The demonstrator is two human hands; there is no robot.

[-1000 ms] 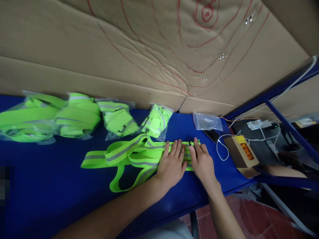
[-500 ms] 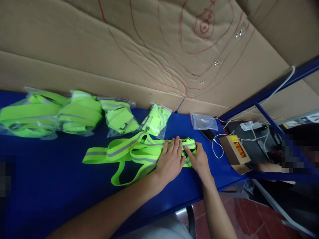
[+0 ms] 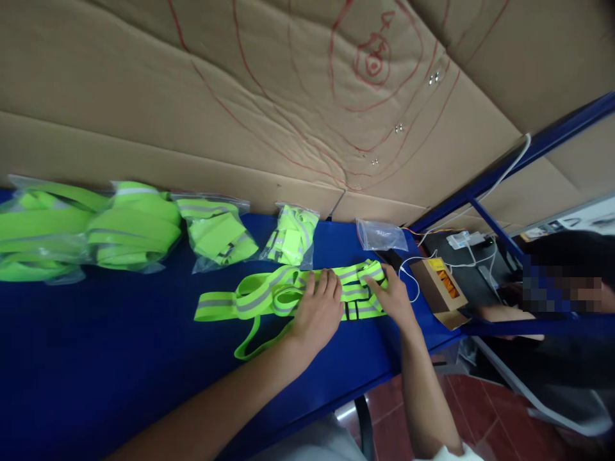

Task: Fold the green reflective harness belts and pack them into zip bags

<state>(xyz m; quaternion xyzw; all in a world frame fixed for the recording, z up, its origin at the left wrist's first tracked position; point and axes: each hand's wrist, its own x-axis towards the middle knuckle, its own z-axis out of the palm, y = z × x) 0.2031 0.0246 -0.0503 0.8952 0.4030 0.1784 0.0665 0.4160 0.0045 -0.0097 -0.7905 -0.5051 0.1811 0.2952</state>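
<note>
Here, the left hand (image 3: 319, 310) is lying open across the green striped strap (image 3: 259, 299) on the blue table (image 3: 125, 365), the right hand (image 3: 398, 301) is pinching the strap's folded right end, and four bagged bundles (image 3: 218, 234) are lining the far left side before cardboard (image 3: 144, 96).

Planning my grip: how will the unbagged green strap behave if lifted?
The green strap likely flops, since its loops curve and overlap. It is probably light, looking like thin webbing. Loops trailing beyond the left hand may dangle or tangle.

Cardboard box (image 3: 431, 296), orange contents (image 3: 448, 283) showing; red-marked cardboard wall (image 3: 269, 121); blue frame (image 3: 574, 125).
</note>
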